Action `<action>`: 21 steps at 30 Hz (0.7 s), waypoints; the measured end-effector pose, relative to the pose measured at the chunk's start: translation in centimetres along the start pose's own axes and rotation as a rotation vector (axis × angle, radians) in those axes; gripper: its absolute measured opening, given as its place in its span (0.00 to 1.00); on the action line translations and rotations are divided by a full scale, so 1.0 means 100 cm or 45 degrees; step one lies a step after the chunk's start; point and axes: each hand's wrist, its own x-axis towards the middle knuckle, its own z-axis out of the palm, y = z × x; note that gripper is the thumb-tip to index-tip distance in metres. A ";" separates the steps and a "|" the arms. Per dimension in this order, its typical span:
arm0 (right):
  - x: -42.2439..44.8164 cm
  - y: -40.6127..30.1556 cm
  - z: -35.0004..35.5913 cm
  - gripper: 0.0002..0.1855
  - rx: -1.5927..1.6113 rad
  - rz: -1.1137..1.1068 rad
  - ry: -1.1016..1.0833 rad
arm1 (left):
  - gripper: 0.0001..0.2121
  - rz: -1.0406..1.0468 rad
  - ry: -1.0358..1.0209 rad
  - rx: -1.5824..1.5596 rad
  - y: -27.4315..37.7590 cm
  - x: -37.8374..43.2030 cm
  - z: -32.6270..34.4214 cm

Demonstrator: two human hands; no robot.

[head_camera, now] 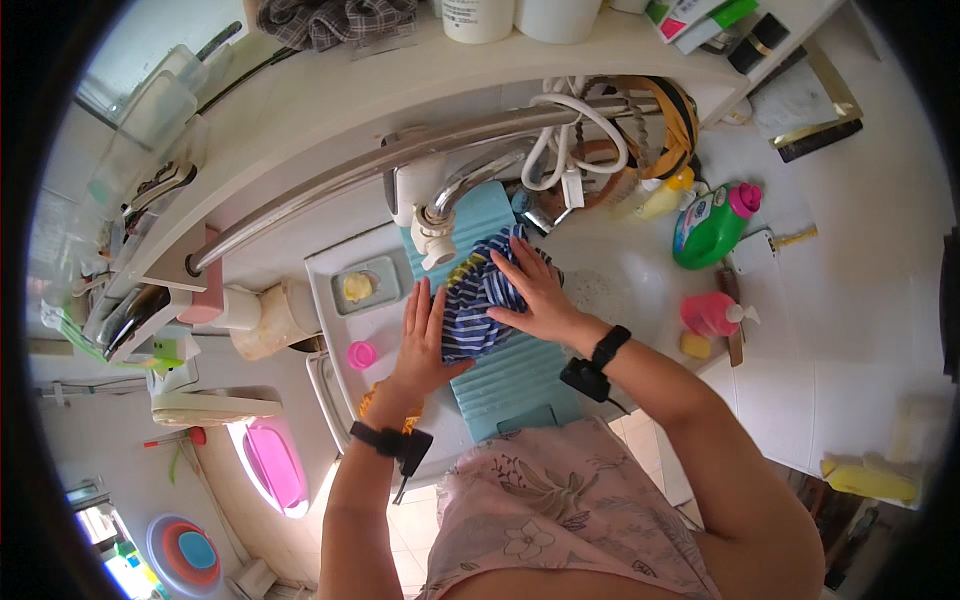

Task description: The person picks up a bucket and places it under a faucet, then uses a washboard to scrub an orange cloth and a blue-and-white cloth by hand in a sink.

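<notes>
A bunched garment (474,326) of navy and white striped fabric, with a yellow-green patch, lies on a light-blue ridged plastic washboard (517,390). My left hand (420,349) is at the garment's left edge, fingers extended upward and thumb out to the right. My right hand (538,300) rests on the garment's right side, its fingers spread over the folds. Neither hand closes around the cloth. Just above the garment hangs the white spout of a faucet (435,236). The washboard slants across the sink, its lower end near my floral clothing (540,495).
Left of the washboard are a soap dish (379,281) holding yellowish soap (358,286) and a pink cap (361,355). On the right stand a green detergent bottle (709,229) and a pink pump bottle (709,313). A metal rail (360,180) and white shelf (420,64) cross above.
</notes>
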 end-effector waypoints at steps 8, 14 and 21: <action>-0.057 -0.006 0.024 0.36 0.198 -0.360 -0.091 | 0.39 0.176 -0.292 -0.034 0.009 -0.025 0.029; -0.022 0.004 0.025 0.32 -0.122 -0.468 -0.362 | 0.30 0.039 -0.120 0.507 -0.008 -0.031 0.048; 0.073 0.007 0.035 0.29 -0.348 -0.077 -0.045 | 0.40 -0.222 -0.019 0.255 -0.066 0.045 0.040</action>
